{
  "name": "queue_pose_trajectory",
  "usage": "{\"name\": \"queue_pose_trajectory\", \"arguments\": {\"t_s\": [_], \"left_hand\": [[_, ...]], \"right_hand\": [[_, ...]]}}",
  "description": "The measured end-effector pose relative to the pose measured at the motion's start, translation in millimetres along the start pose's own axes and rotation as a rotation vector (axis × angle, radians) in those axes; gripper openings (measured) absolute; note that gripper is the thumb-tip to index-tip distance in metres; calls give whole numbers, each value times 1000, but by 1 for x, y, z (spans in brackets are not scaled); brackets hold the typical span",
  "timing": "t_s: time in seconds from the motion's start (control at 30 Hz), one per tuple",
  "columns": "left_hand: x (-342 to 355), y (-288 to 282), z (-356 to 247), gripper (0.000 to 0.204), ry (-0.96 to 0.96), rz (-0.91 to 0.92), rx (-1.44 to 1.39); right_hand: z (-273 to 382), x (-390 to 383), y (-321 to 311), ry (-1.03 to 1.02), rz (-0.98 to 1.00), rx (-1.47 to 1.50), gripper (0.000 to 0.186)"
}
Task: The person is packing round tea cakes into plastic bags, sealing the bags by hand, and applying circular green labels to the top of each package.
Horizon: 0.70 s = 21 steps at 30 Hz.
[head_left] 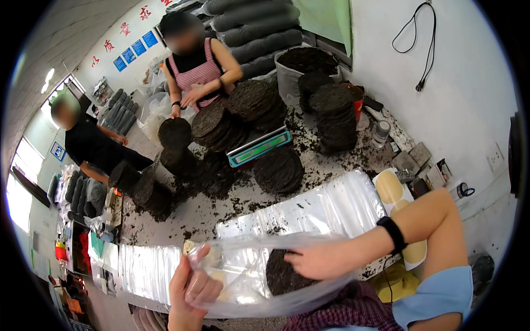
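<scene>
A clear plastic bag [248, 295] is stretched between my hands just above the near edge of the table. My left hand [193, 284] grips its left end, the film bunched under the curled fingers. At the bag's other side my right hand [323, 262] reaches in, its fingers closed on the edge of a dark, rough, round cake [284, 273]. The cake shows through the film; its right part is hidden by my hand. Beyond the bag lies a row of flat clear bags [309, 207], with another stack of clear bags [149, 270] to the left.
Stacks of dark round cakes [334, 118] surround a teal scale [259, 148] with a lit display. Dark crumbs litter the table [199, 223]. Across it, a person in a striped apron [193, 83] touches a cake; another person in black [94, 143] stands left. A glass jar [381, 134] stands right.
</scene>
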<state>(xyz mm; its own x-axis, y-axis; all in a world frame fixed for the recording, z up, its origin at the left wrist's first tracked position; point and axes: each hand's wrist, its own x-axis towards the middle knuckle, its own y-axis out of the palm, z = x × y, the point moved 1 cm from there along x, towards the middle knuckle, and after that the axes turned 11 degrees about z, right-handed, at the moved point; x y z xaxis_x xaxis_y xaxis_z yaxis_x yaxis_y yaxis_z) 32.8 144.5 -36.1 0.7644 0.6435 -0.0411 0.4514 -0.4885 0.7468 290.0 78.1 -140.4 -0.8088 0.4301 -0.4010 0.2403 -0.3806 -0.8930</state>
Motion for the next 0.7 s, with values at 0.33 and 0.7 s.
{"name": "queue_pose_trajectory", "arguments": {"t_s": [0.33,0.7], "left_hand": [[9,9,-11,41,80,-533,257],[-7,-60,-10,38,-15,-153,198]], "right_hand": [[-301,30,101,784,-992,1411,93],[-402,155,235,1019,-836,2216,128]]}}
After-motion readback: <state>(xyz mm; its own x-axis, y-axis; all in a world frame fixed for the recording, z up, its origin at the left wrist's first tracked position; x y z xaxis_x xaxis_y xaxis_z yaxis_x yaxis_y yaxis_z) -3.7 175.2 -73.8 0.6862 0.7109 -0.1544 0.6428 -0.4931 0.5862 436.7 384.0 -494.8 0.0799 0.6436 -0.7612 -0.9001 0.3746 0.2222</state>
